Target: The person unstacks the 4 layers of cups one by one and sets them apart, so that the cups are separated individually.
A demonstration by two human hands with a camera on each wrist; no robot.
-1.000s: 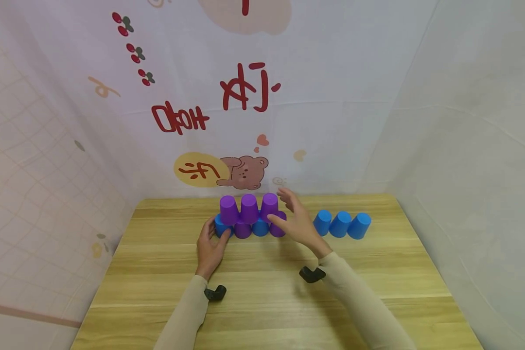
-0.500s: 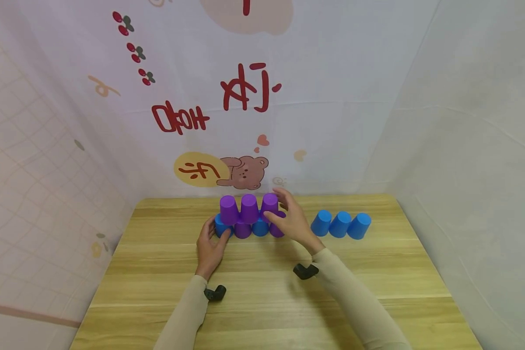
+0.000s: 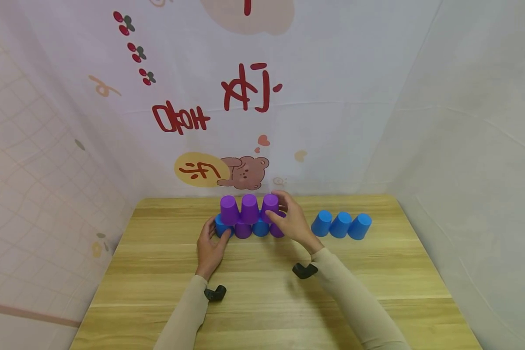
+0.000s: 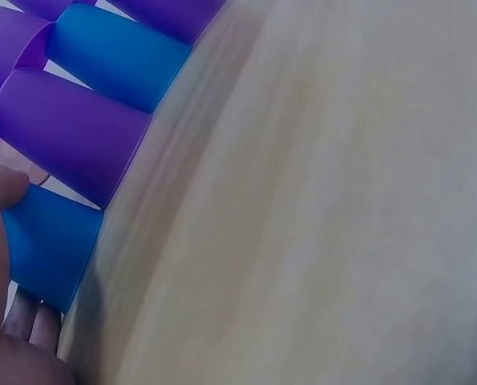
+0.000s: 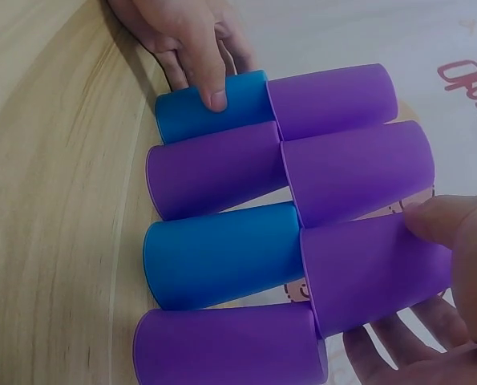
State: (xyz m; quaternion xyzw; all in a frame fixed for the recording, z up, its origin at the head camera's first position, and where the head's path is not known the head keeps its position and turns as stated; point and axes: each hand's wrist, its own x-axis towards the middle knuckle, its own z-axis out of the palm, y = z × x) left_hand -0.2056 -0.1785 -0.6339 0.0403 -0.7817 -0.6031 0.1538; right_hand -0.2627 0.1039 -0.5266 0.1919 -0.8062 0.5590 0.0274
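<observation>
Upside-down cups stand in two tiers at the back of the table. The lower row alternates a blue cup, a purple cup, a second blue cup and another purple cup. Three purple cups rest across them, including a middle upper cup. My left hand grips the leftmost blue cup, thumb in front and fingers round the far side. With thumb and fingers on opposite sides, my right hand holds the right upper purple cup, which sits on the lower row.
Several steps to the right, three blue cups stand upside down in a row on the wooden table. A printed cloth hangs right behind the table, with more cloth at both sides.
My right hand has moved left and closed in round the right upper purple cup, uncovering the nearest of the separate blue cups. My left hand has stayed in place.
</observation>
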